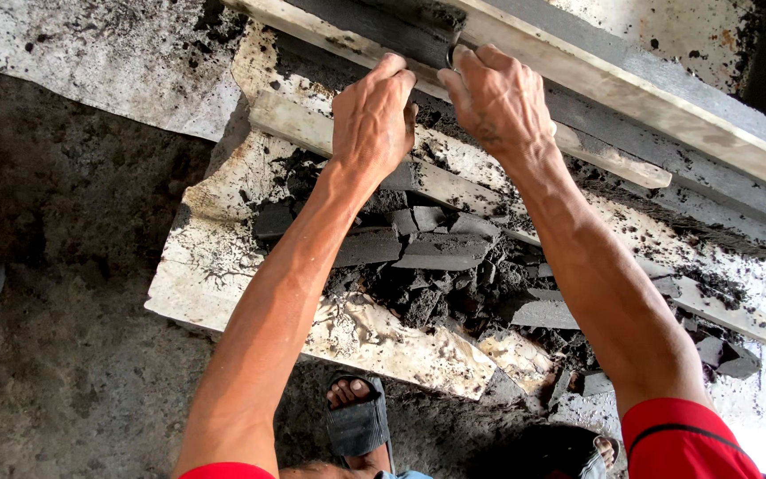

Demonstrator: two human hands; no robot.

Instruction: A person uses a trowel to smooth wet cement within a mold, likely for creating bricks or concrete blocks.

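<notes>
Fingertips of the left hand (372,115) and right hand (496,98) are pressed together on a dark slab (383,27) held betw. pale wooden strips (596,66), near the top edge of view. Even pressure from both sides is advised, judged from the grip. Broken dark pieces (441,251) are heaped below on the stained board (214,266); little room is left betw. forearms, more at left over the dirt floor (55,355).
</notes>
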